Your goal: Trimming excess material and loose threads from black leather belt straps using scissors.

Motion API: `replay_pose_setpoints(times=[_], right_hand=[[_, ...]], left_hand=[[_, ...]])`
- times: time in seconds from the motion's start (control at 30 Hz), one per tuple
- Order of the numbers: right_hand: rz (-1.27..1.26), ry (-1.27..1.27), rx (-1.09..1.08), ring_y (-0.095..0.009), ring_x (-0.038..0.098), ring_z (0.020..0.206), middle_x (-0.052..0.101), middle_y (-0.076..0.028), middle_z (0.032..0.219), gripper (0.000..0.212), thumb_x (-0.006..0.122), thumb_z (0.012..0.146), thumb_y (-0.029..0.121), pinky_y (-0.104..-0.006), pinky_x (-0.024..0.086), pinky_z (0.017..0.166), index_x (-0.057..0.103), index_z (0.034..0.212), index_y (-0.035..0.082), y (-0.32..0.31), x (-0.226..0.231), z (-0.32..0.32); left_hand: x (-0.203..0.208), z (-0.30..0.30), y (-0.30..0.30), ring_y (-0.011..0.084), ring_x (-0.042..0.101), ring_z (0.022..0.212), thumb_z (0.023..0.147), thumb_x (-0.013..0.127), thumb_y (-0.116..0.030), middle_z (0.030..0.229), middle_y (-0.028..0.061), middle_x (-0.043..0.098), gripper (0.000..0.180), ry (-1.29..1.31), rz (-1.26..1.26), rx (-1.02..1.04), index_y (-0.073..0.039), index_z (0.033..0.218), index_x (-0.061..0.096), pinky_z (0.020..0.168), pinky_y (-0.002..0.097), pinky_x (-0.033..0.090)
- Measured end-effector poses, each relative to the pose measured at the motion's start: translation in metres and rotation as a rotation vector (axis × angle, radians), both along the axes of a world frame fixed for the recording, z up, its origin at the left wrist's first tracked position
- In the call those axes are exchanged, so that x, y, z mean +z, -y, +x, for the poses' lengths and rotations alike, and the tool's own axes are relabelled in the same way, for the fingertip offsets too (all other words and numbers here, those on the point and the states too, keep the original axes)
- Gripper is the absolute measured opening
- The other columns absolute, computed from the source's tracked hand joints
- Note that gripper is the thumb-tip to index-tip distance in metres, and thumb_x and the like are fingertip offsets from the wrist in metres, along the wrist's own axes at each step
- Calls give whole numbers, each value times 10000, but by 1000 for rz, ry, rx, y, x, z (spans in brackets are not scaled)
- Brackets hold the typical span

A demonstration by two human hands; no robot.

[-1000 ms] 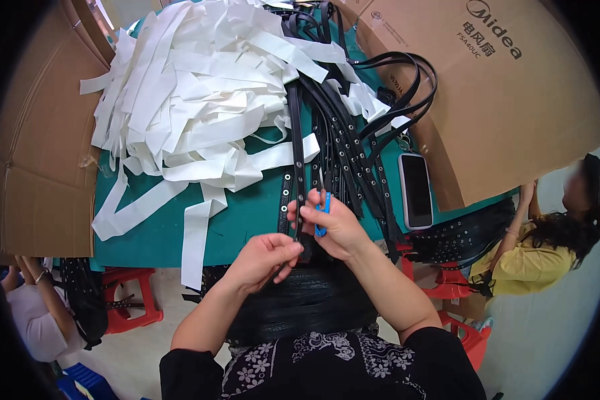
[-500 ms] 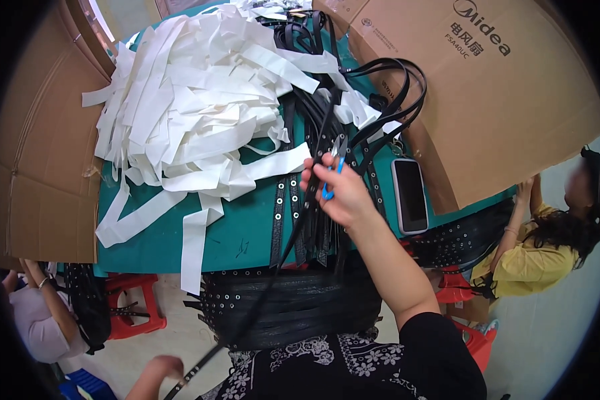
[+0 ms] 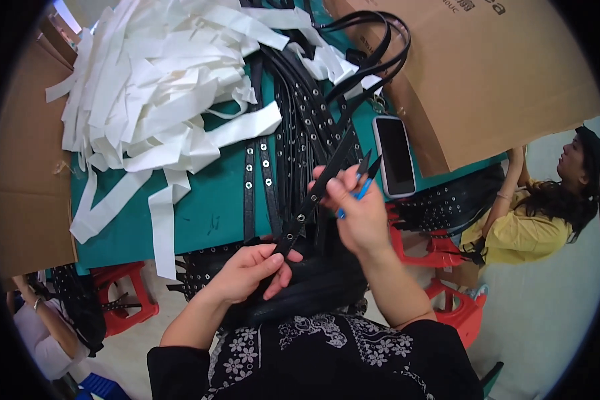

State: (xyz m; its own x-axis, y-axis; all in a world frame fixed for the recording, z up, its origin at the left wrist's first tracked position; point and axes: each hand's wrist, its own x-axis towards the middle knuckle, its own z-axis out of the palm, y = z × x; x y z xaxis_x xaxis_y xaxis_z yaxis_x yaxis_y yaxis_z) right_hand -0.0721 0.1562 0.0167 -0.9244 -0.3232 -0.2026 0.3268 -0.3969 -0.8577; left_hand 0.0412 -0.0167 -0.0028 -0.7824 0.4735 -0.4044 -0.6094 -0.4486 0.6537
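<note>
Between my two hands runs a black strap with metal eyelets (image 3: 301, 218), slanting over the table's front edge. My left hand (image 3: 257, 269) pinches its lower end between thumb and fingers. Higher up, my right hand (image 3: 357, 210) grips the same strap and also keeps a pair of blue-handled thread snips (image 3: 365, 187) against the palm, blades pointing up and away. Just beyond lies a bundle of similar black eyelet straps (image 3: 300, 100) on the green tabletop (image 3: 210, 217). More black straps cover my lap (image 3: 313, 283).
A large heap of white fabric strips (image 3: 160, 87) fills the table's left. Right of the straps lies a phone (image 3: 395, 157), beside a big cardboard box (image 3: 500, 87). Another box (image 3: 30, 180) stands at left. A person in yellow (image 3: 527, 227) works at right; another person (image 3: 53, 327) sits at left.
My left hand has come up from the lower left to the strap near the table edge. My right hand has shifted slightly right and lower, still with strap and snips. The view has tilted.
</note>
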Motion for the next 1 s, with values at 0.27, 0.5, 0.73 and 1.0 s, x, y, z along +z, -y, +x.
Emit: replay_pose_setpoints(times=[0.27,0.5,0.73,1.0], right_hand=[[-87,31,35,-161,563,879,551,-49,943,172,498,869,37,-251,485,591,404,807,168,-21,-15,-16],[-164,-61,-45,-215,549,959,522,-91,1057,128,406,860,-19,-285,515,629,419,881,107,-38,-20,-4],[729,-716,-597,-84,477,747,475,-74,1066,109,413,835,-48,-193,412,636,413,888,48,-152,35,4],[1162,-690,134,-45,441,588,498,1,699,103,594,803,75,-204,381,522,510,841,30,-103,24,-3]], left_hand=[[-2,2,5,103,485,485,911,468,-229,694,63,547,341,104,157,42,51,1103,507,441,215,402],[-13,11,0,73,468,547,814,607,-64,723,7,516,376,17,-49,159,13,1168,507,486,209,400],[-16,-18,-95,65,496,693,852,553,-72,924,23,601,355,-374,-175,-287,-20,1198,491,576,245,431],[-100,31,-272,354,445,1066,756,594,-113,1146,217,435,423,-974,-615,-619,104,1099,477,891,398,397]])
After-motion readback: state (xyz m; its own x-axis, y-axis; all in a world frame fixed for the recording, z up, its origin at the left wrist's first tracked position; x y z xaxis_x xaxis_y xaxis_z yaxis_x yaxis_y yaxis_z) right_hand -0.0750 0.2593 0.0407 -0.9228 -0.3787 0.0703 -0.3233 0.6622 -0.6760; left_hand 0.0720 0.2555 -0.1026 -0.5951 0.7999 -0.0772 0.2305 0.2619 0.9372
